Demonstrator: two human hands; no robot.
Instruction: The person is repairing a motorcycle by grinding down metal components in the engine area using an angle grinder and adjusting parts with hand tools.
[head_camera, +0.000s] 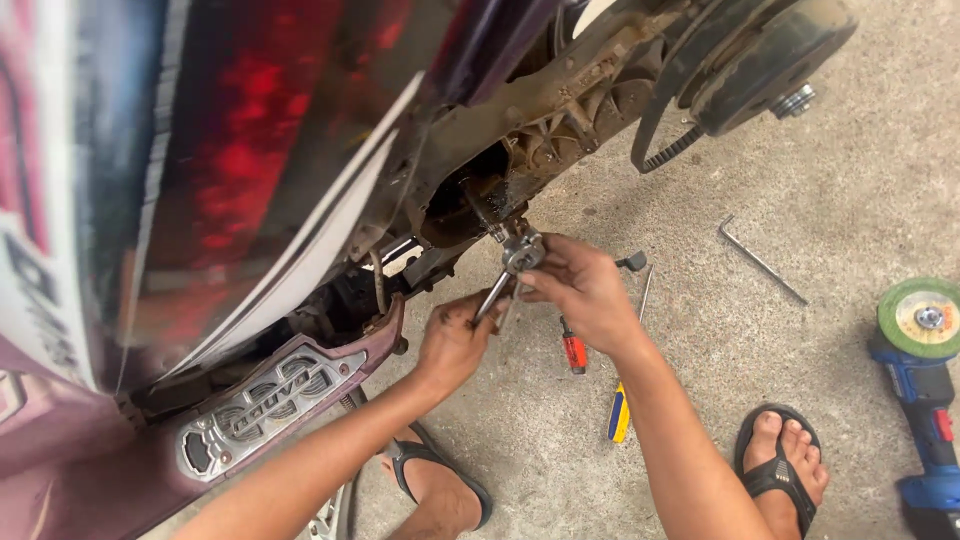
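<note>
Both hands' grip closed on ratchet wrench (508, 268)

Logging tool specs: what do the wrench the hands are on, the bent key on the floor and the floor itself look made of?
Wrench: bright plated steel, by its silver glint; left hand on the handle, right hand at the head.
Bent key: dull grey metal, probably bare steel; thin L-shaped rod.
Floor: rough, speckled grey concrete, unpainted.
</note>
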